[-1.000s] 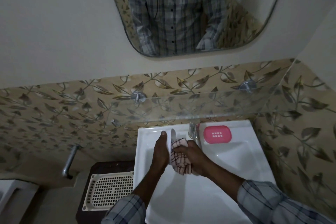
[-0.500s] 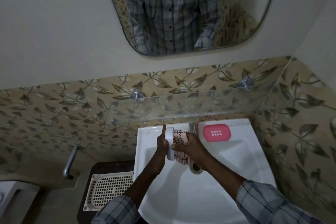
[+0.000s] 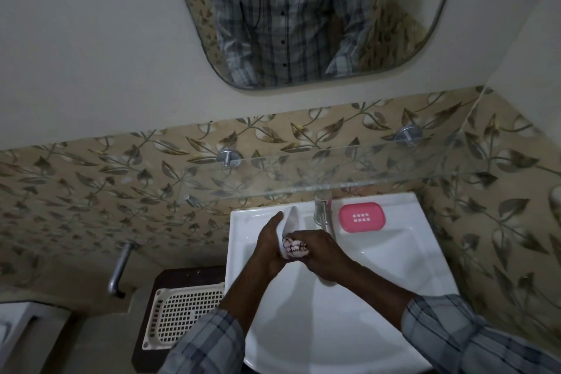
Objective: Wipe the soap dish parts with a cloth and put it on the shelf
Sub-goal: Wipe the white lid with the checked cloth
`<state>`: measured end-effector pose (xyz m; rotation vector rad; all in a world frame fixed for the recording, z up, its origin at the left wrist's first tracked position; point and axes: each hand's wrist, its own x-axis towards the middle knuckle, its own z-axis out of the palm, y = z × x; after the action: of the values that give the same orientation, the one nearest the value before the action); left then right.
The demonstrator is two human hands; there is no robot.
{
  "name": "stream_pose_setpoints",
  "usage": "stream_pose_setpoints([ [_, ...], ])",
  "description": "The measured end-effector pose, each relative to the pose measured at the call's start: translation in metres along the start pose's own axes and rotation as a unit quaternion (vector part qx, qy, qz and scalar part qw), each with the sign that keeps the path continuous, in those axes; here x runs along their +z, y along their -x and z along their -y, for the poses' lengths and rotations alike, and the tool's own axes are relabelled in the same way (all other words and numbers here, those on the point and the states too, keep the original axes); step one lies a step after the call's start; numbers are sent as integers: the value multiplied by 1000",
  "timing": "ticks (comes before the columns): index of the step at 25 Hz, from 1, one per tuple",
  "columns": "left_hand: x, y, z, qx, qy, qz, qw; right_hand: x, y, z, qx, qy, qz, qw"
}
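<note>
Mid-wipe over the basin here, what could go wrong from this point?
1. The left hand holds the white soap dish part on edge while the right hand presses the checked cloth against it; it may slip into the sink.
2. The tap is close behind the hands and could get bumped.
3. The pink dish part rests on the sink's back ledge; a stray elbow might nudge it into the bowl.

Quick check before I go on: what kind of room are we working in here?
Most likely a small home bathroom: a white wall-hung washbasin with a tap, a mirror above it, and a glass shelf on leaf-patterned wall tiles.
</note>
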<state>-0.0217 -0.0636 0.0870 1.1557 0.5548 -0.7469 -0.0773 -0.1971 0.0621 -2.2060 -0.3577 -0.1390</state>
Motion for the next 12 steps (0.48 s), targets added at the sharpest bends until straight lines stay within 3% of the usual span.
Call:
stream_pose_setpoints([
  [1, 0, 2, 11, 32, -8, -10, 999, 0, 0, 6, 95, -114, 27, 989],
  [3, -8, 1, 29, 156, -50, -8, 986, -3, -2, 16, 238, -352, 5, 905],
  [5, -21, -1, 42, 304, -98, 43, 947, -8, -9, 23, 311, -466, -33, 828],
  [6, -25, -1, 46, 343, -128, 75, 927, -12, -13, 27, 323, -485, -39, 812],
  [7, -27, -2, 50, 358, -173, 97, 913, -17, -17, 31, 326, -485, -37, 810],
  [9, -29, -1, 51, 352, -253, 114, 894, -29, -27, 30, 297, -451, -34, 841],
  [10, -32, -1, 48, 336, -248, 116, 901, -33, -30, 29, 271, -413, -29, 869],
  [12, -33, 2, 34, 220, -101, 104, 965, -40, -30, 27, 197, -286, -1, 938],
])
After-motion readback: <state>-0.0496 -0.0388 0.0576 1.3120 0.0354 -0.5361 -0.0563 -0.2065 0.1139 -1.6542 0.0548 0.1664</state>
